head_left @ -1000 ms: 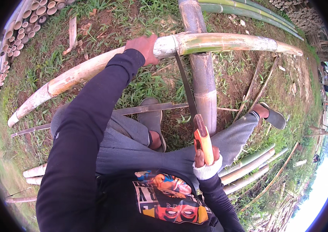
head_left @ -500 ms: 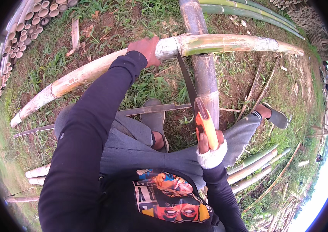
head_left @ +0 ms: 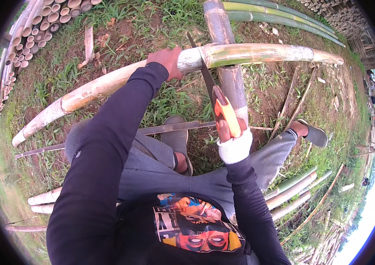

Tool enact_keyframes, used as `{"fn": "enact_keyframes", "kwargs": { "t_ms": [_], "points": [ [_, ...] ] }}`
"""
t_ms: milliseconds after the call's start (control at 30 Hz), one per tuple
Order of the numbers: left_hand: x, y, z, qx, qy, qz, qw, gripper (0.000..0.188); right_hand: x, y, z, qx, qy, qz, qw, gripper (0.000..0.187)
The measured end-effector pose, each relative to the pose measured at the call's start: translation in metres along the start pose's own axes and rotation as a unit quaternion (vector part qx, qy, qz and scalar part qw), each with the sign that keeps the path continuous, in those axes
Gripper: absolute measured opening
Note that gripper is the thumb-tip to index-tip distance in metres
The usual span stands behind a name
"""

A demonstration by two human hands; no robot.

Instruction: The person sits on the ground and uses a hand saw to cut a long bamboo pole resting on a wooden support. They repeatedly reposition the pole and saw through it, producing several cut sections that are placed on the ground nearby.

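A long bamboo pole (head_left: 258,54) lies crosswise in front of me, resting over a thicker, darker bamboo log (head_left: 231,81) that runs away from me. My left hand (head_left: 166,62) is closed round the pole, just left of a pale joint. In my right hand (head_left: 231,129) is a handsaw (head_left: 208,79), gripped by its orange and black handle. The saw's blade crosses the pole beside the joint, to the right of my left hand, and its tip sticks out beyond the far side. How deep the cut goes I cannot tell.
Cut bamboo (head_left: 48,20) is stacked at the far left. Green poles (head_left: 280,17) lie at the back right, and more poles (head_left: 291,190) sit beside my right leg. A thin split strip (head_left: 176,128) crosses near my foot. Grass and soil surround everything.
My right hand has pushed the saw forward and slightly left, so its tip now shows past the pole. My left hand keeps its hold on the pole.
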State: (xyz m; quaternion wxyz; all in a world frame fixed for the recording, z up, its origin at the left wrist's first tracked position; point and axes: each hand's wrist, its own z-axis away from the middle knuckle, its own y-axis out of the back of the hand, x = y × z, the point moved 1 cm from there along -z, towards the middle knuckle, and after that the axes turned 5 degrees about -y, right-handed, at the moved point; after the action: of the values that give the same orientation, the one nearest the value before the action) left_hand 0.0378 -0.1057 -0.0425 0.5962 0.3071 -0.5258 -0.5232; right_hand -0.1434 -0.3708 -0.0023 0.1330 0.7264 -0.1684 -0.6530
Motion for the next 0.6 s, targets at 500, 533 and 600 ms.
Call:
{"fn": "enact_keyframes", "kwargs": {
  "t_ms": [500,533,600],
  "points": [
    [-0.001,0.0,0.0,0.011,-0.002,-0.007,1.0,0.086,0.023,-0.034,-0.055,-0.007,0.013,0.046,0.999,0.031],
    [0.0,0.001,-0.001,-0.001,0.0,-0.006,1.0,0.087,0.016,-0.021,-0.027,-0.008,-0.024,0.012,1.0,0.028],
    [-0.002,-0.001,-0.002,-0.005,0.003,-0.001,1.0,0.088,0.003,0.02,0.042,0.001,-0.092,0.037,0.995,0.023]
  ]
}}
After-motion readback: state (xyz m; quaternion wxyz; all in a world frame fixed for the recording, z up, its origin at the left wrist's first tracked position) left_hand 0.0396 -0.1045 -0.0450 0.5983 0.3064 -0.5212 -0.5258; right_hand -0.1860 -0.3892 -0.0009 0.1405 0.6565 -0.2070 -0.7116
